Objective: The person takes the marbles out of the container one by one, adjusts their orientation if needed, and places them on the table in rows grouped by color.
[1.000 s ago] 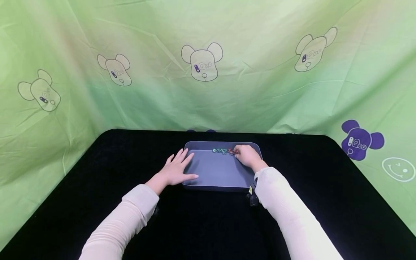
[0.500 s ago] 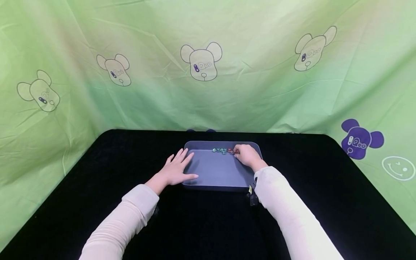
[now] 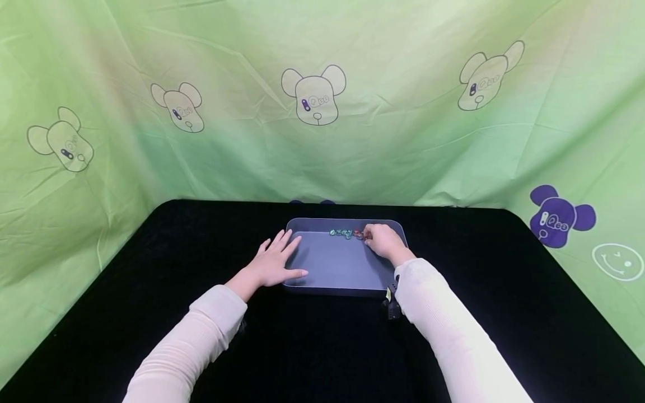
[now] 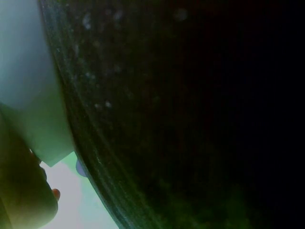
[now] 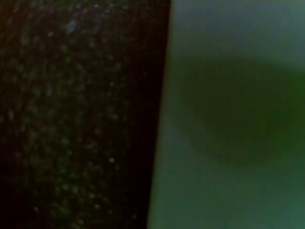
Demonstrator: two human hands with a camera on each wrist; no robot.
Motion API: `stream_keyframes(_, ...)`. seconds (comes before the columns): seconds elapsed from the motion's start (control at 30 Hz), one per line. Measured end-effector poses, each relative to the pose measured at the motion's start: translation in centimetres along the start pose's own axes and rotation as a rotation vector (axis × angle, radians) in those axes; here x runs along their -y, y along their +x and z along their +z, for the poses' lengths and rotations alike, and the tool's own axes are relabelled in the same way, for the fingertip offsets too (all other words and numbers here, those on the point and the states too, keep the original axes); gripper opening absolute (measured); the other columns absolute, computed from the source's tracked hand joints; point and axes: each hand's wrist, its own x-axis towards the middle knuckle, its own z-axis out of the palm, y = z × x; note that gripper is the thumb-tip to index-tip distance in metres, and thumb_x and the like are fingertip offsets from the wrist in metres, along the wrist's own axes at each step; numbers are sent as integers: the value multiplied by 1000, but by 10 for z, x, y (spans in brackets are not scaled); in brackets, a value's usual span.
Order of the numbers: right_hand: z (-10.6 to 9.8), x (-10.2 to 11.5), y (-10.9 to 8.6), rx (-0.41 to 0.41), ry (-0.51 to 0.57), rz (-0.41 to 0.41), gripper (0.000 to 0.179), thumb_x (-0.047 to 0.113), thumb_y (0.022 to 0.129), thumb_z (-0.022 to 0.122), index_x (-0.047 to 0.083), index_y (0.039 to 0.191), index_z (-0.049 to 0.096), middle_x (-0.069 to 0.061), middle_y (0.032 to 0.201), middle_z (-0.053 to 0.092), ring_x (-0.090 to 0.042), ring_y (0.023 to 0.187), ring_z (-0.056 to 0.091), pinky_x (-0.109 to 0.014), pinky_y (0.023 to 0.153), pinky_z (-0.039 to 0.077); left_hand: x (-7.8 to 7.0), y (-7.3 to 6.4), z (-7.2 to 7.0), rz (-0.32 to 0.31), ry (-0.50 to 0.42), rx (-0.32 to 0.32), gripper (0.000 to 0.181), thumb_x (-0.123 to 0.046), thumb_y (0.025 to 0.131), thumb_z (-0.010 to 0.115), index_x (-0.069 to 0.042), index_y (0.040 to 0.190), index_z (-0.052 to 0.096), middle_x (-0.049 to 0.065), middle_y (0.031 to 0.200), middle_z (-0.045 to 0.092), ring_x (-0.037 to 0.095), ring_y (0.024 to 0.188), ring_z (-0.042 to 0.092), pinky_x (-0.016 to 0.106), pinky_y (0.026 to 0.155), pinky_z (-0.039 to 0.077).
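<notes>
- Presently, we observe the left hand [image 3: 270,266] at the left edge of the tray [image 3: 335,263], fingers spread wide, holding nothing.
- We find the right hand [image 3: 384,242] inside, fingers curled at the red beads [image 3: 358,234]; we cannot tell whether they pinch one.
- We record green beads [image 3: 345,233] just left of these, near the far wall.

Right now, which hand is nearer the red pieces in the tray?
Right. The right hand is at the red pieces; the left hand is farther off, at the left edge of the tray.
</notes>
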Motion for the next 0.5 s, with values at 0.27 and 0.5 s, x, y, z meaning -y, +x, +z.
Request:
stream_keyframes(0.27,11,-14,8,-6,17,-46,4,7,75,62,9,76,59,-4,74,58,-20,67,52,-36,64,41,-1,-1,0,-7,-8,-1,83,-64,77,39,-16,140,14,10,144,5,24,130,2,49,98,9)
stream_keyframes(0.5,2,-3,1,3,13,-15,4,2,76,59,4,79,60,-7,75,59,-22,70,53,-38,67,42,-1,0,0,-20,-40,9,81,-61,79,40,-16,140,13,9,144,3,24,130,1,49,98,9)
